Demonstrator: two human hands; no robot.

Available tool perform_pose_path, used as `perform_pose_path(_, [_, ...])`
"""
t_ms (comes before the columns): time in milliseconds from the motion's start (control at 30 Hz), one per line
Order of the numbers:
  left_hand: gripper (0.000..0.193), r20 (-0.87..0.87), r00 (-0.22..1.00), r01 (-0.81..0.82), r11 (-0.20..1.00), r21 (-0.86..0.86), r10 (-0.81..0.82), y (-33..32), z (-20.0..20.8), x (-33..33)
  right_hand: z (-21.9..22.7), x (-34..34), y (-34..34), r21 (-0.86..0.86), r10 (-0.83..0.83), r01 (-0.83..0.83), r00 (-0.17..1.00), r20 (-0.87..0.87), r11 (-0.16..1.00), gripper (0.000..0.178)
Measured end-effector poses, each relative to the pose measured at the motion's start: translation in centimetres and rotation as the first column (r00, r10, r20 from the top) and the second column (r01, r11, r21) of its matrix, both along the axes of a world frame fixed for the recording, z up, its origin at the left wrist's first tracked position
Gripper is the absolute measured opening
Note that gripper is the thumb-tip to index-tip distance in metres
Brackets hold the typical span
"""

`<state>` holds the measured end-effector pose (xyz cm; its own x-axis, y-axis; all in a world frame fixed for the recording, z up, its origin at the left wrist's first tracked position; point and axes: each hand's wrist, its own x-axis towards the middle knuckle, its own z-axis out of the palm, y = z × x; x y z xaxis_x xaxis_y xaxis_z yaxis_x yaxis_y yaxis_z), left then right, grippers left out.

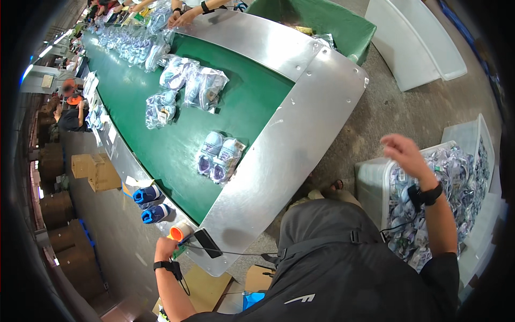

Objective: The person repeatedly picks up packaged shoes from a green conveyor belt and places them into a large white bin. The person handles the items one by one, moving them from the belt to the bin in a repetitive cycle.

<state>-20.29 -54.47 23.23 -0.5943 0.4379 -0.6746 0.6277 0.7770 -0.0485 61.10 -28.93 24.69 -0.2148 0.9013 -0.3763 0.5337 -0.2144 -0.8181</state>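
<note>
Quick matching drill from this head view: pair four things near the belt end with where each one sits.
Things:
1. bagged shoe pair
2. white bin of bagged shoes
3. black phone
4. two blue shoes

Places:
A. flat on the metal end plate, beside the left hand
B. on the floor, below the raised right hand
C. on the green belt, nearest the belt's end
D. at the belt's left edge, unbagged

Pairs: 1-C, 2-B, 3-A, 4-D
</note>
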Motion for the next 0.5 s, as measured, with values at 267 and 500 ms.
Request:
perform_pose_path(267, [0.031, 0.211, 0.969, -0.190, 0.930, 0.316, 0.126, 4.9, 3.8, 2.9, 8.8, 3.4, 7.5, 0.003, 0.013, -0.013, 0.999, 0.039, 1.000, 0.034])
perform_pose_path(500, [0.030, 0.195, 0.968, -0.206, 0.942, 0.265, 0.157, 4.0, 3.0, 6.8, 14.9, 10.5, 15.5, -0.002, 0.022, -0.023, 0.952, 0.307, 1.000, 0.039])
